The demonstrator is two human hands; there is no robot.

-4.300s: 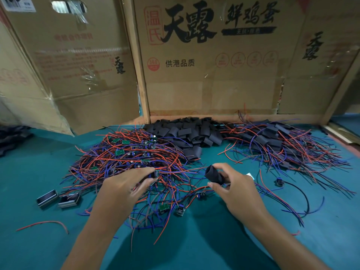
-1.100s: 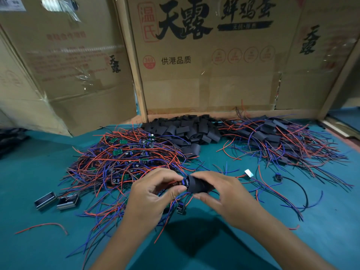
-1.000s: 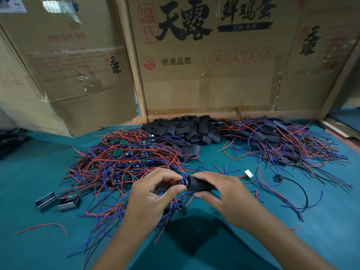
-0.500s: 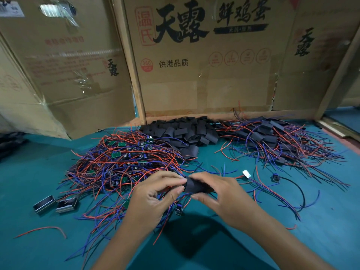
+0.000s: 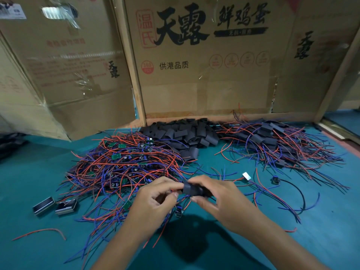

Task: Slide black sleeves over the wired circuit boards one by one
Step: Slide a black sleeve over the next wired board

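Pinching black sleeve (image 5: pixel 192 190) w/ R hand (image 5: pixel 220 197); L hand (image 5: pixel 155 199) fingers curled, prob. on wires.

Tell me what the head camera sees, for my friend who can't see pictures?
Two hands meet over a teal table: the right hand holds a black sleeve, the left hand pinches at its open end. Behind lie tangled red and blue wired boards and spare sleeves.

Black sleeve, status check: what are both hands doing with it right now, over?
Right hand grips black sleeve. Left hand pinches wires at its mouth; board hidden. Loose wire pile crowds underneath.
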